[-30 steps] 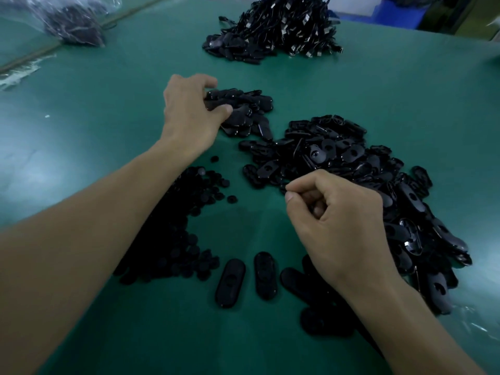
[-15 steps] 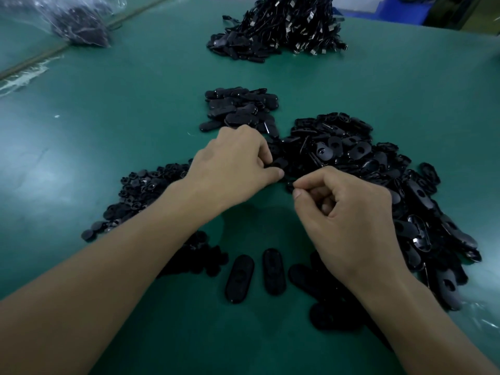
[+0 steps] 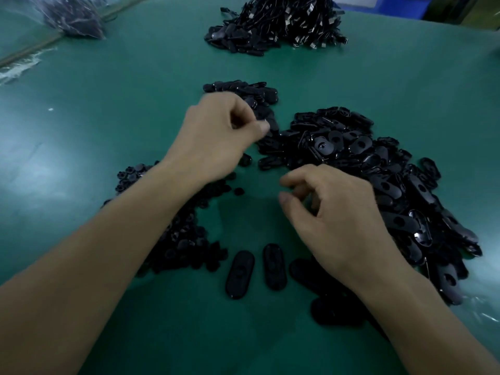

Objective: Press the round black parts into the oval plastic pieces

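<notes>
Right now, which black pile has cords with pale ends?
The far pile at the table's back; the nearer piles show only oval pieces and round parts.

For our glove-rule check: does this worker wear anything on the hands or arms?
No. The left hand and the right hand are bare, without gloves. The left forearm and right forearm are bare too, as far as the view reaches; no sleeve, watch, bracelet or ring shows.
</notes>
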